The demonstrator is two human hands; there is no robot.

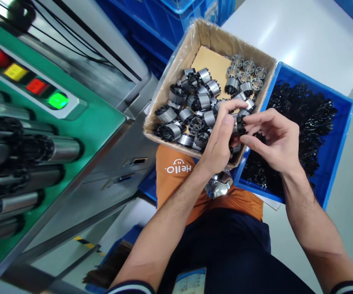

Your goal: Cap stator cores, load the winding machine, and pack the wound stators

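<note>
One black-toothed metal cylinder [240, 125] lay crosswise, its long axis running roughly toward the right fingertips [247, 119]. Left hand [218, 141] clasped its body; right hand [276, 141], equally near, pinched its toothed end.

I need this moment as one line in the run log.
left hand: holding metal part; right hand: at its black end; location: over cardboard box; beside box: blue bin of black pieces

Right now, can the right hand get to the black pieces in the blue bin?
Probably yes: the right hand is right by the blue bin, and no lid covers the black pieces. But it seems busy with a small part, so it might need to let go first.
</note>
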